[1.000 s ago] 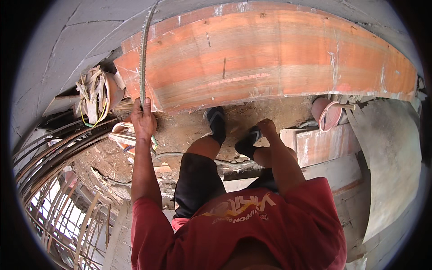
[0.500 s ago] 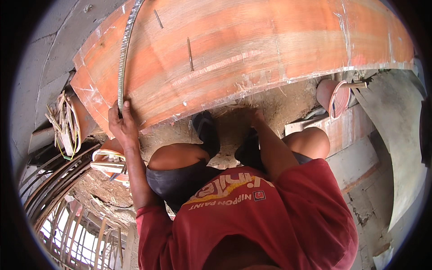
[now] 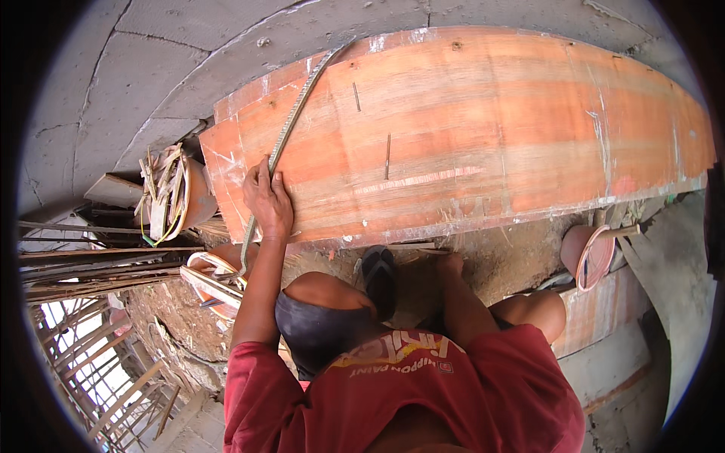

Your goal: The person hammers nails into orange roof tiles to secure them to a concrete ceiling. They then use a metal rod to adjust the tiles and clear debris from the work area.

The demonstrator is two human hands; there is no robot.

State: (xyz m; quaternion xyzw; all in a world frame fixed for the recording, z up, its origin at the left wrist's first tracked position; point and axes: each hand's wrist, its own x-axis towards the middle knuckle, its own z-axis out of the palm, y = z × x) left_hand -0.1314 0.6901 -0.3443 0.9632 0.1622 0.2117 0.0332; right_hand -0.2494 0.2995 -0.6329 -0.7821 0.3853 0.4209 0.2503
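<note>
A ribbed steel bar (image 3: 296,109) lies slantwise over the left part of an orange-stained plywood board (image 3: 529,128). My left hand (image 3: 268,202) is closed over it near the board's left end, and the bar's lower part sticks out past the near edge. Two nails (image 3: 388,156) rest on the plywood to the right of the bar. Low by the ground, just beyond the near edge, my right hand (image 3: 451,264) is closed beside a thin strip of wood. Its fingers are partly hidden, and I cannot make out what it holds.
At the left stand a bucket of wood scraps (image 3: 198,192) and a second bucket (image 3: 226,306), near long thin rods (image 3: 91,264). A pink bucket (image 3: 593,257) with a stick is at the right, beside a grey sheet (image 3: 672,279). A grey block wall (image 3: 196,57) rises behind.
The view has shifted, so the plywood appears lower and farther right. The bar, whose near end was at my left hand, now extends past it toward me. My right hand stays low near my feet.
</note>
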